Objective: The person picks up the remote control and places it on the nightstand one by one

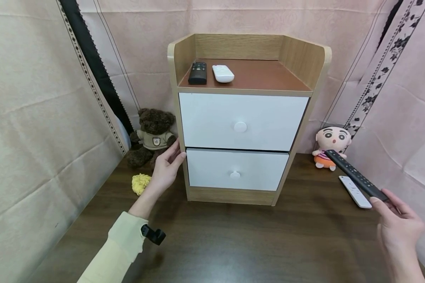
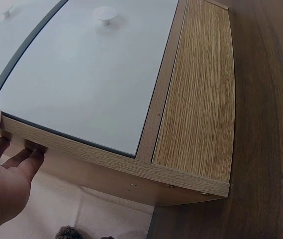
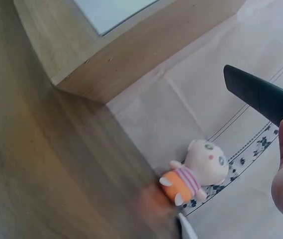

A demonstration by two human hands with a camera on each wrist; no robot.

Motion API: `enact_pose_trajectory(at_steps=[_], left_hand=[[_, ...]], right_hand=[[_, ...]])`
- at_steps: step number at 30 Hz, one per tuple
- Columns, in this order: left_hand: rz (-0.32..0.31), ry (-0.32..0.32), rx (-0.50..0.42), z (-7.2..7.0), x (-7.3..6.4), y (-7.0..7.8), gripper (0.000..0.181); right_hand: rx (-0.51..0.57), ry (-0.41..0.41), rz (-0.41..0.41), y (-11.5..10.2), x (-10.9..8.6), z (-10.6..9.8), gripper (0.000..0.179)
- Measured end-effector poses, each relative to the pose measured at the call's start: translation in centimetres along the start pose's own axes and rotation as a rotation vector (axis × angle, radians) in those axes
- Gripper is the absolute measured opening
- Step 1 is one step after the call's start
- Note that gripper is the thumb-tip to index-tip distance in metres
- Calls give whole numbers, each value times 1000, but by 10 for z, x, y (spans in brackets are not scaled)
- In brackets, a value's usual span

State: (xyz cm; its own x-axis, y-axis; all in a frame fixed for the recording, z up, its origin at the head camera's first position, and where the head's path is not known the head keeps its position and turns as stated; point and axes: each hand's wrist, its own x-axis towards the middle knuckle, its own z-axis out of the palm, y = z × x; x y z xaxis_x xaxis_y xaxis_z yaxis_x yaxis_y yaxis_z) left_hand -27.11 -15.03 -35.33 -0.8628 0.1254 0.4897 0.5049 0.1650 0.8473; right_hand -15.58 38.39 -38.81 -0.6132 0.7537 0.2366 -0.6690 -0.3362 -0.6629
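Observation:
A small wooden cabinet with two white drawers, both closed, stands in the middle of the head view. My left hand rests against its left side, with the thumb at the front edge and the other fingers along the side panel. At the right, my right hand grips a long black remote control by its near end, buttons up, held in the air. Below that remote lies a white remote control on the table. A black remote and a white remote lie on the cabinet's top.
Left of the cabinet sits a brown teddy bear, with a yellow crumpled item in front of it. A plush doll sits to the right. Pale curtains enclose the dark wooden table.

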Motion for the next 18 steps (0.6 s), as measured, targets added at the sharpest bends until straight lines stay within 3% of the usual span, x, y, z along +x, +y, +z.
enact_pose_trajectory(at_steps=[10, 18], left_hand=[[-8, 1, -5, 0, 0, 2, 56], [-7, 5, -4, 0, -1, 1, 57]], right_hand=[[326, -125, -23, -18, -4, 15, 42], [352, -293, -68, -29, -15, 36, 40]])
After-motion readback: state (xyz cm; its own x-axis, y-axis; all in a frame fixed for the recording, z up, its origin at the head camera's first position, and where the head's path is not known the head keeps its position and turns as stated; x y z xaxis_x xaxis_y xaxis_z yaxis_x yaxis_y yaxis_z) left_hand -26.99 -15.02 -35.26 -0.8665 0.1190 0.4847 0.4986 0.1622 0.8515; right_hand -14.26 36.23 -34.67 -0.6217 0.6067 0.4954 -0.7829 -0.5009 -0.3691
